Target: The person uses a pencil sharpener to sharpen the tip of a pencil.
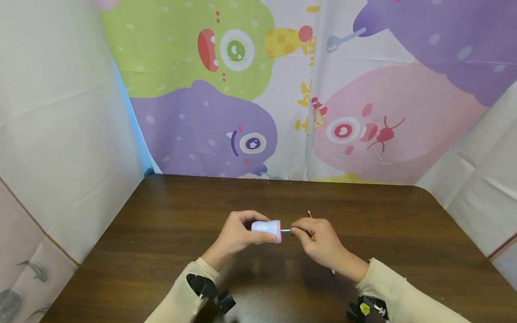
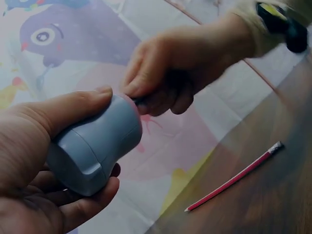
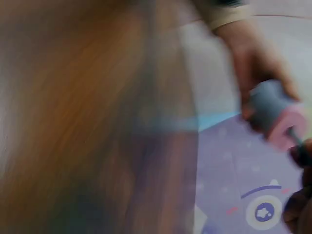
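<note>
My left hand (image 1: 236,234) grips a pale blue pencil sharpener (image 1: 265,230) with a pink end, held lying on its side over the table. Its thumb lies along the upper side in the left wrist view, with fingers curled beneath the body (image 2: 105,141). From the right, my right hand (image 1: 323,242) pinches a thin dark teal pencil (image 1: 285,231). That pencil's tip is hidden inside the hole of the pink end (image 3: 280,135), and most of its shaft is covered by my fingers. Right of the sharpener, a red pencil (image 2: 234,180) with a pale tip lies on the table.
The dark brown wooden table (image 1: 181,202) reaches back to a hanging cloth (image 1: 291,148) printed with cartoon creatures. White cloth (image 1: 60,112) hangs along the left side, and more pale cloth (image 1: 472,179) on the right. Dark camera mounts (image 1: 210,291) are strapped to both sleeves.
</note>
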Motion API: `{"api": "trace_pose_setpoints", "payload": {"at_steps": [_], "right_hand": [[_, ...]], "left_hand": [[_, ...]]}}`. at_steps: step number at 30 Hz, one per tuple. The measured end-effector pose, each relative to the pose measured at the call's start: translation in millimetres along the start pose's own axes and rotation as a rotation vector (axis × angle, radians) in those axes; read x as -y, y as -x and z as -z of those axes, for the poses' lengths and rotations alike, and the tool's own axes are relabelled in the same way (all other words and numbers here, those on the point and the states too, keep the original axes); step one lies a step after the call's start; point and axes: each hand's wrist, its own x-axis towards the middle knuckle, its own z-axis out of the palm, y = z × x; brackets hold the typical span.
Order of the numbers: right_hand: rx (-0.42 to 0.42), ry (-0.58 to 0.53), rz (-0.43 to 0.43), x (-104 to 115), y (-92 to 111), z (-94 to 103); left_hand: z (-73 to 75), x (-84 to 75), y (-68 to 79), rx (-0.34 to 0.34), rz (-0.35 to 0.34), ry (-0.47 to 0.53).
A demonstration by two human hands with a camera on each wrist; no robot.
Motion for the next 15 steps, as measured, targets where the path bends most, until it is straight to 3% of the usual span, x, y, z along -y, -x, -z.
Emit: {"api": "trace_pose_setpoints", "payload": {"at_steps": [4, 8, 12, 15], "right_hand": [[0.177, -0.351, -0.547, 12, -15, 11.9], [0.331, -0.686, -0.913, 10, -24, 18.7], [0.513, -0.828, -1.075, 2, -24, 21.5], [0.578, -0.802, -1.049, -1, -24, 23.5]], "left_hand": [[-1.4, 0.1, 0.1, -0.020, -0.023, -0.037], [-2.4, 0.1, 0.9, -0.026, -0.059, -0.089], [-4.1, 2.5, 1.8, 0.008, -0.057, -0.142], [-3.7, 3.4, 2.0, 0.015, -0.040, -0.158]]}}
